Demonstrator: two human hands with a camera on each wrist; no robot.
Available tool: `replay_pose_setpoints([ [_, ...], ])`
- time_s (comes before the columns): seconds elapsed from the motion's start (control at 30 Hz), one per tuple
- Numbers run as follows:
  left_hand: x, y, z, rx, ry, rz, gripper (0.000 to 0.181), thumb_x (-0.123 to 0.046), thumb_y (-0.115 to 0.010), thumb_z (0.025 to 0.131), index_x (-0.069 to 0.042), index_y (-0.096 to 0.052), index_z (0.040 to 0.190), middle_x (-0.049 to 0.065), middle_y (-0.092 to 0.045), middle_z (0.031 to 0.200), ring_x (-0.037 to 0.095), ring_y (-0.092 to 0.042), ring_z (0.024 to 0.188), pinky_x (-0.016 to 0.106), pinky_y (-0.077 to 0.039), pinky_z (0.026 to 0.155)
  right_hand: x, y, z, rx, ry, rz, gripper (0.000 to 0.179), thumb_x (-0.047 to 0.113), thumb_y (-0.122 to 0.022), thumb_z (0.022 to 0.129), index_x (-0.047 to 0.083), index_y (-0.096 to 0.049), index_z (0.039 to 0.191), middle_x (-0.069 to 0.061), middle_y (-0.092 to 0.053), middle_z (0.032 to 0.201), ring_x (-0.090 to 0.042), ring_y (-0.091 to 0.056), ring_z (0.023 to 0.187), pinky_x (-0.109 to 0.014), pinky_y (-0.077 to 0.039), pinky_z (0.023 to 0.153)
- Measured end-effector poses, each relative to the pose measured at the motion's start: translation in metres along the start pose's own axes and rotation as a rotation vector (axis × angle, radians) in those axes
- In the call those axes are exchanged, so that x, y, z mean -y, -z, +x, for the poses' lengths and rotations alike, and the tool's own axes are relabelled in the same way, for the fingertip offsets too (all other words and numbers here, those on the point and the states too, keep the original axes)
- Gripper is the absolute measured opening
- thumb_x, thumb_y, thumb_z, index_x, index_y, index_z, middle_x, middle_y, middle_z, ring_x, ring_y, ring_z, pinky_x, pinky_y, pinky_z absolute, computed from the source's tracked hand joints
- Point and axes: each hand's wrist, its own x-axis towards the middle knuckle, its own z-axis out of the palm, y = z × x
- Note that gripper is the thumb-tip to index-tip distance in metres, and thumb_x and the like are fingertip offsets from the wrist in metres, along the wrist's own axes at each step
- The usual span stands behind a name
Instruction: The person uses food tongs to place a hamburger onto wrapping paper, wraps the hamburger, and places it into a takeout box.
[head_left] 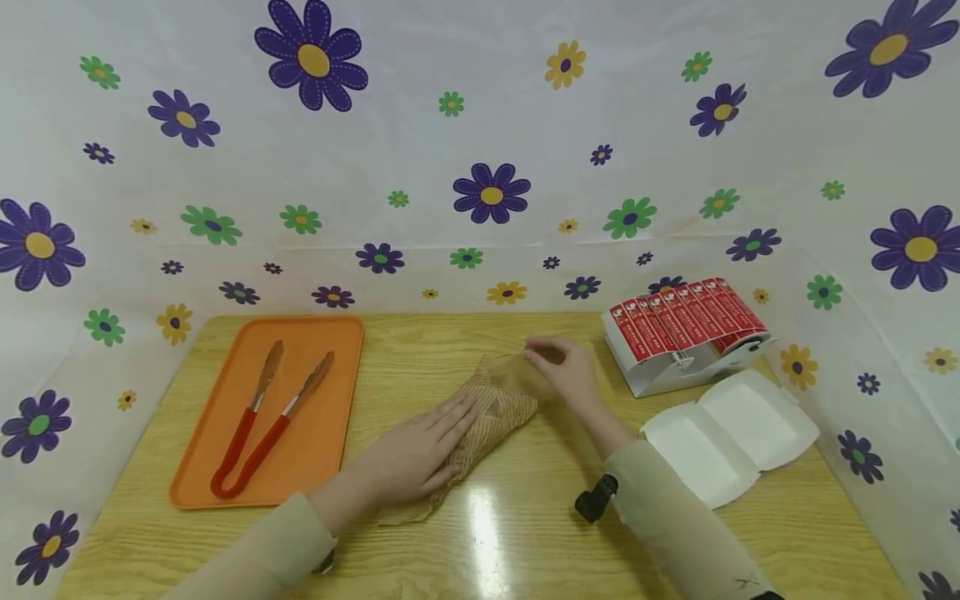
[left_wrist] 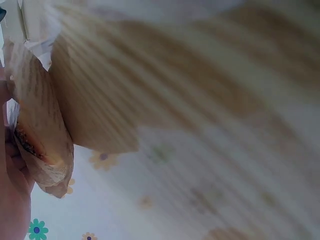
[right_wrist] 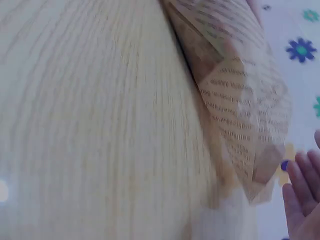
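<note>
Paper parcel (head_left: pixel 498 421) under left hand (head_left: pixel 412 452), fingers laid straight, gripping nothing. Right hand (head_left: pixel 567 377) at loose end flap (head_left: pixel 521 379); cannot tell whether pinching. Wrapping looks mostly done; end flap likely left.

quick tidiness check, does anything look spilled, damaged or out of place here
Nothing stands out as spilled, damaged or out of place. The tongs lie on the orange tray, and the white foam box sits open beside the sticker box. The paper wrap is creased with a flap lifted, which seems normal for handling.
</note>
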Motion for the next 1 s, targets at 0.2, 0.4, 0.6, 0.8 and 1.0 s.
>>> replay_pose_setpoints([
  [0.2,0.003,-0.001,-0.003,-0.019,-0.006,-0.033,0.08,-0.041,-0.055,0.109,0.002,-0.022,0.168,0.02,-0.021,0.176,0.033,-0.027,0.163,0.047,-0.036,0.13,-0.015,0.01,-0.004,-0.142,-0.111,0.047,0.032,0.013,-0.074,0.101,-0.005,-0.073,0.128,-0.025,-0.075,0.127,-0.034,-0.074,0.113,-0.003,-0.051,0.079],
  [0.4,0.003,-0.002,-0.003,-0.018,-0.009,-0.06,0.081,-0.04,-0.056,0.109,0.002,-0.02,0.168,0.02,-0.02,0.176,0.034,-0.026,0.164,0.047,-0.034,0.131,-0.026,0.011,-0.007,-0.16,-0.23,0.055,0.033,0.012,-0.073,0.101,-0.008,-0.072,0.126,-0.029,-0.074,0.126,-0.022,-0.076,0.1,-0.004,-0.052,0.073],
  [0.6,0.004,-0.003,-0.002,-0.033,-0.014,-0.078,0.081,-0.04,-0.057,0.109,0.002,-0.02,0.168,0.02,-0.02,0.176,0.033,-0.026,0.163,0.047,-0.034,0.131,-0.027,0.012,-0.01,-0.109,-0.334,0.162,0.036,0.013,-0.069,0.103,-0.012,-0.07,0.129,-0.03,-0.073,0.128,-0.004,-0.074,0.085,-0.011,-0.06,0.074],
  [0.8,0.007,-0.001,-0.002,-0.028,-0.016,-0.111,0.082,-0.039,-0.059,0.108,0.0,-0.019,0.169,0.018,-0.019,0.177,0.032,-0.026,0.164,0.046,-0.033,0.131,-0.023,0.006,-0.011,-0.058,-0.465,0.361,0.044,0.012,-0.07,0.102,-0.014,-0.063,0.136,-0.027,-0.07,0.134,0.0,-0.07,0.082,-0.011,-0.057,0.072],
  [1.0,0.011,-0.006,-0.003,-0.033,-0.028,-0.144,0.082,-0.041,-0.056,0.11,-0.002,-0.016,0.17,0.014,-0.016,0.178,0.029,-0.025,0.164,0.046,-0.033,0.131,-0.023,-0.005,-0.008,-0.04,-0.481,0.469,0.029,0.011,-0.074,0.099,-0.01,-0.073,0.119,-0.009,-0.073,0.107,-0.001,-0.063,0.077,-0.011,-0.054,0.067],
])
